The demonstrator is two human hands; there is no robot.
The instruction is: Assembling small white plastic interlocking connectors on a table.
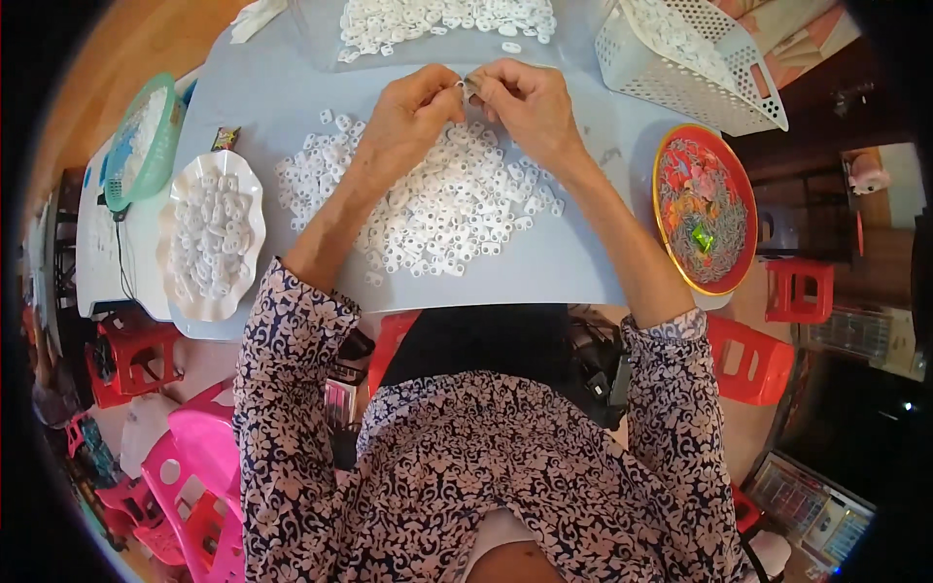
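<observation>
Pieces (pixel 442 219), white and small, lie heaped on the table (pixel 593 277); over their far edge, my left hand (pixel 418 102) pinches a white bit (pixel 460 85), my right hand (pixel 530 105) something greyish (pixel 473 84), too small to tell.

1. Toward twelve o'clock, a small item (pixel 471 87) is mostly covered by the left grip (pixel 413 105) and the right grip (pixel 530 109); its kind cannot be told.
2. Part of the heap of white pieces (pixel 442 219) is hidden beneath the left forearm (pixel 335 219); the marks on single pieces are too small to be made out.
3. At twelve o'clock, the clear tray (pixel 328 56) is cut off by the upper edge.
4. At one o'clock, the white basket (pixel 656 85) is cut off likewise.
5. At two o'clock, the grey pieces (pixel 682 245) are too small to be told apart.
6. At eight o'clock, the pink chair (pixel 165 466) is partly hidden by the left sleeve (pixel 282 389).
</observation>
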